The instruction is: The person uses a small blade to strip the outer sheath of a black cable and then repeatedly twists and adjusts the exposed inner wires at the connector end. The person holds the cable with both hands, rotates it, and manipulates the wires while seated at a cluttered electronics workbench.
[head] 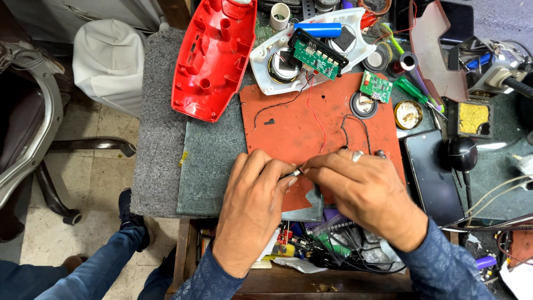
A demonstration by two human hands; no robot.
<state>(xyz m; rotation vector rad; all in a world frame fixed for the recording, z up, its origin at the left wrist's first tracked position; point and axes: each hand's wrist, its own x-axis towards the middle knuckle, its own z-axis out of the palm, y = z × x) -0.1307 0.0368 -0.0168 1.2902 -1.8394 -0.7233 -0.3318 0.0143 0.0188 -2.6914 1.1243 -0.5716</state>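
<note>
The bench [166,166] was a slab covered in grey, gritty felt, with a darker green-grey sheet over its middle and a worn rust-red mat [311,119] on top of that. To its left lay a pale tiled floor [83,183], where a metal-framed chair [33,111] stood with a white bag [108,61] behind it, and the person's own blue-trousered leg and dark shoe [133,219] showed below.

Under the bench edge an open wooden drawer [186,261] held a tangle of black wires, clear plastic bags and small parts. Further right, beyond the mat, a small round tin [408,114] held a yellowish paste, and a square black tray [473,118] held a yellow sponge.

At the far left of the bench lay a red plastic shell [214,55], hollow side up. Beside it sat a white shell [311,47] carrying a round speaker, a green circuit board and a blue cylindrical cell. A thin red wire and a black wire ran from it down across the mat. A smaller green board [376,86] and a loose speaker [363,104] lay right of these, then a dark phone [433,175].

At the mat's near edge, the left hand [252,205] was curled, its fingertips pinching a small metal-tipped part [296,173]. The right hand [363,191], a ring on one finger, was likewise closed, pinching the same part from the other side. The fingers hid most of it, so what it was could not be told.
</note>
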